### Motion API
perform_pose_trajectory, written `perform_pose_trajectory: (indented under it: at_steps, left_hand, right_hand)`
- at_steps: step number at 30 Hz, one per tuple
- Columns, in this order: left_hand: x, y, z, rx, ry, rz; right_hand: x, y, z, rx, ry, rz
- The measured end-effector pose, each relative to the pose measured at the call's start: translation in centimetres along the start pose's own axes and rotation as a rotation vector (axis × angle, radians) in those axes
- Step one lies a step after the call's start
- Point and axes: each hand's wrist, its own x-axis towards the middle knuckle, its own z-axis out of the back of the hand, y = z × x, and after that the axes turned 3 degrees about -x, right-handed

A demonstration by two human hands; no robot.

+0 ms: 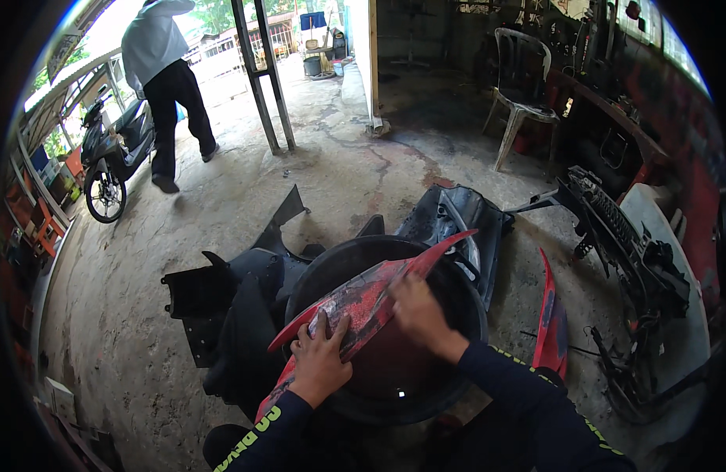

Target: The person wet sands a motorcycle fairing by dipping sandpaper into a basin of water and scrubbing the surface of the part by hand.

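A long red motorcycle fairing panel (369, 297), its paint scuffed grey and whitish in patches, lies slanted across the top of a wide black basin (477, 322). My left hand (322, 368) holds the panel near its lower left part, fingertips spread on its upper face. Against the panel's right half, my right hand (420, 313) is closed and slightly blurred. Its curled fingers press at the surface, and whatever they hold is hidden. Dark liquid seems to fill the basin beneath.
Black plastic body panels (253, 299) lie left of the basin, a grey-black panel (449, 216) behind it. At right are another red panel (548, 322) and a motorcycle frame (626, 244). Farther off stand a plastic chair (524, 98), a scooter (115, 149) and a person (162, 71).
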Motion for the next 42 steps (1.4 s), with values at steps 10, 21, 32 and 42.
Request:
perform_pose_trajectory:
  at_steps: [10, 21, 32, 42]
  left_hand:
    - [0.0, -0.1, 0.3, -0.034, 0.031, 0.025]
    - [-0.1, -0.5, 0.4, 0.002, 0.036, 0.021]
    - [0.4, -0.5, 0.3, -0.003, 0.016, -0.003]
    - [0.8, -0.1, 0.7, -0.046, 0.058, 0.017]
  right_hand:
    - [-2.3, 4.9, 0.8, 0.161, -0.048, 0.245]
    - [-1.2, 1.5, 0.1, 0.189, -0.049, 0.084]
    - [0.7, -1.9, -0.2, 0.126, -0.107, -0.078]
    - [-0.6, 0.9, 0.1, 0.029, -0.081, 0.093]
